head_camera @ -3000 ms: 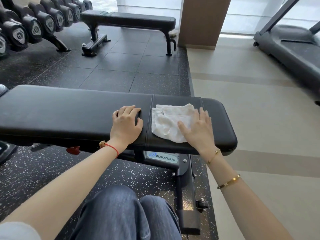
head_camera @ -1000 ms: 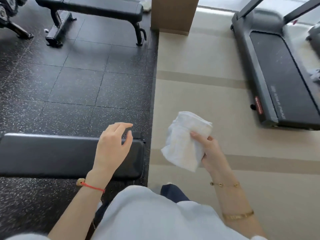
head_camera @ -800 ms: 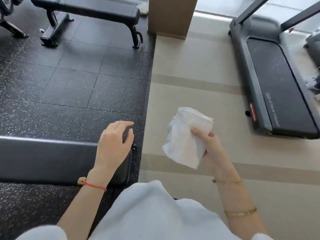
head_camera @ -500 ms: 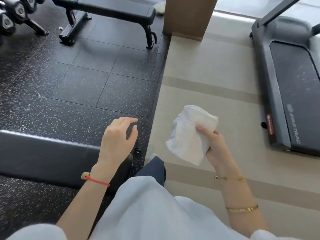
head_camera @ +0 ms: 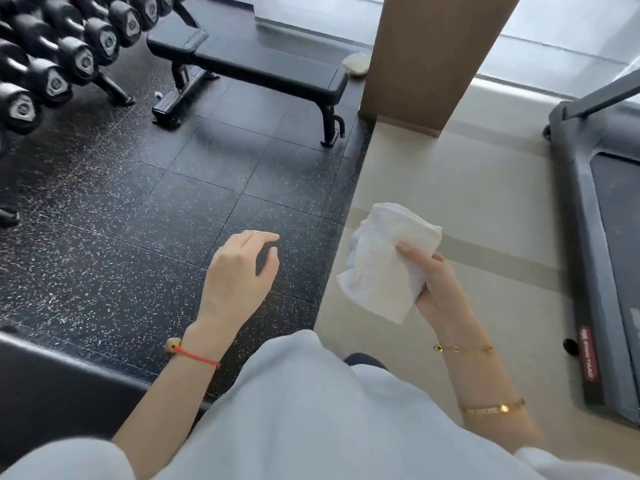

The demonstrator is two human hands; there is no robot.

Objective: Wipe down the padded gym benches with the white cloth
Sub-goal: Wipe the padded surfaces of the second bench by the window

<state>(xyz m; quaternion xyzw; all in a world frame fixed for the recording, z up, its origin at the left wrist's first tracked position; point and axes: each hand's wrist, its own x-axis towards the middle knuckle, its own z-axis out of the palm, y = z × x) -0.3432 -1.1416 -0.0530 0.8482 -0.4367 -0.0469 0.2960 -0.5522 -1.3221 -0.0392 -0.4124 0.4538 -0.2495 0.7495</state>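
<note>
My right hand [head_camera: 438, 287] grips the crumpled white cloth [head_camera: 384, 261] in the air above the beige floor. Over the speckled black mat hovers my left hand [head_camera: 239, 275], holding nothing, its fingers loosely curled and apart. A corner of the near black padded bench [head_camera: 52, 393] shows at the lower left, behind my left forearm. A second black padded bench [head_camera: 249, 62] stands at the far side of the mat, well away from both hands.
A dumbbell rack [head_camera: 52, 64] fills the upper left. A brown pillar [head_camera: 433, 57] rises at top centre with a small pale bundle [head_camera: 356, 64] at its base. A treadmill [head_camera: 602, 237] runs along the right edge. My grey top covers the bottom.
The cloth came off the near bench into my right hand, and my left hand left the pad. The near bench has slid to the lower left of view; the far bench looms larger.
</note>
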